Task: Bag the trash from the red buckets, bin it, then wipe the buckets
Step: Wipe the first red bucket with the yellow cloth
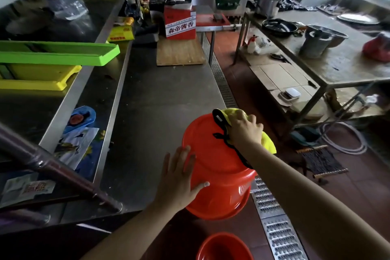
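A glossy red plastic bucket [213,167], round and smooth, is turned bottom-up at the near right edge of the dull stainless steel tabletop [160,99], its flat base facing up and its rim jutting past the edge. The left hand [179,181] lies flat against the bucket's near left side, fingers straight and spread. The right hand [244,131] presses a soft yellow cloth [268,143] with black trim onto the far right of the base, its fingers curled over the fabric. A second red plastic bucket [223,247] stands open on the floor just below. Farther along the tabletop lie a pale wooden cutting board [179,53] and a red carton with printed characters [180,23]. Left, on a lower steel ledge, sit green and yellow plastic trays [52,63]. A perforated metal drain grate [274,217] runs through the red tiled floor [358,186].
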A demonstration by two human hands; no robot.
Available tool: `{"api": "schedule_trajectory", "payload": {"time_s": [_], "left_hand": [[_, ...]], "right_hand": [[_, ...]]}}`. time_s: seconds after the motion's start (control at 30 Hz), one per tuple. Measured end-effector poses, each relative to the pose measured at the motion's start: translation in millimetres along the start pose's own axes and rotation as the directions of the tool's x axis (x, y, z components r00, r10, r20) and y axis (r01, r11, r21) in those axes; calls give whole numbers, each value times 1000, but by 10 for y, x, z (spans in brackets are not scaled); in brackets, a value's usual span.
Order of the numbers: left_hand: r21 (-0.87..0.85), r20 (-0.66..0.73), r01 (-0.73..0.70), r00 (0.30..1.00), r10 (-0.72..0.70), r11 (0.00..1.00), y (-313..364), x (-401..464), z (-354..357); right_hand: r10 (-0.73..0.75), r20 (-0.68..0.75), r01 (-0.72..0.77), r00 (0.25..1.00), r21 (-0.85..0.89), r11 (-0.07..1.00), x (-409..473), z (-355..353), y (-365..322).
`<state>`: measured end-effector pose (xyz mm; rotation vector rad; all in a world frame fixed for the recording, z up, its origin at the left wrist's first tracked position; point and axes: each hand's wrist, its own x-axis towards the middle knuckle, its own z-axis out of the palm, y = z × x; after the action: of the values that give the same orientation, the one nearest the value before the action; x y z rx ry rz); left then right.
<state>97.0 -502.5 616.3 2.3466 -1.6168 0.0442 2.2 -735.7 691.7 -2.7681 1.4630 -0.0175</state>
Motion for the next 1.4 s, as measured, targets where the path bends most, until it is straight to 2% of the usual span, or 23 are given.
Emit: {"api": "schedule_trajectory", "payload": {"time_s": [0.1,0.23,0.33,0.47,0.57,0.67,0.73,0.8,0.87,0.93,1.0,1.07,1.13,1.17,1.3,1.33,1.4], "left_hand": [[-16,-25,-16,1000,16,1000,-17,13,53],[-16,-52,-5,999,4,1000,1,12,91],[-18,-76,-6,997,5,1000,-23,6,121],[-26,-66,-18,998,16,1000,-34,40,131],[-57,-62,-16,998,12,998,-29,51,135],[-75,-90,-7,996,0,997,-32,47,141],[-78,-110,6,994,-15,997,-36,40,129],[-74,-118,21,993,-29,997,-34,62,102],[-65,-117,14,993,-22,998,-23,84,84],[-70,-113,19,993,-27,997,-19,99,76],[-87,-108,32,993,-42,996,-18,100,78],[-95,-112,42,992,-52,995,-19,91,79],[-86,-105,47,993,-56,995,-13,81,78],[-80,-104,47,993,-56,996,-13,81,79],[-70,-84,56,995,-62,996,18,95,65],[-72,-85,58,994,-64,996,27,95,62],[-89,-96,61,993,-70,994,40,74,70]], "right_hand": [[55,-34,-54,998,17,998,-38,7,-156],[-117,-23,119,993,96,988,-239,71,-801],[-195,-4,195,981,41,980,-239,19,-756],[-28,-17,27,999,-64,998,-123,-126,-196],[6,-6,-6,1000,-13,1000,-213,-90,-297],[-188,-8,188,982,61,980,-426,45,-598],[-303,-1,303,953,36,952,-476,47,-499],[-237,19,238,971,-41,970,-376,-28,-234],[-56,-2,56,998,-99,994,-294,-94,-58],[40,-13,-42,999,-109,993,-335,-126,-184],[-29,3,29,1000,-63,998,-448,-72,-512],[-194,-15,193,981,-24,981,-614,20,-746],[-277,-15,277,961,-24,961,-678,25,-646],[-253,-5,252,968,-45,967,-647,-8,-483],[44,1,-43,999,-125,991,-539,-158,90],[53,-1,-53,999,-119,992,-576,-163,43],[-42,16,43,999,-70,997,-736,-93,-242]]}}
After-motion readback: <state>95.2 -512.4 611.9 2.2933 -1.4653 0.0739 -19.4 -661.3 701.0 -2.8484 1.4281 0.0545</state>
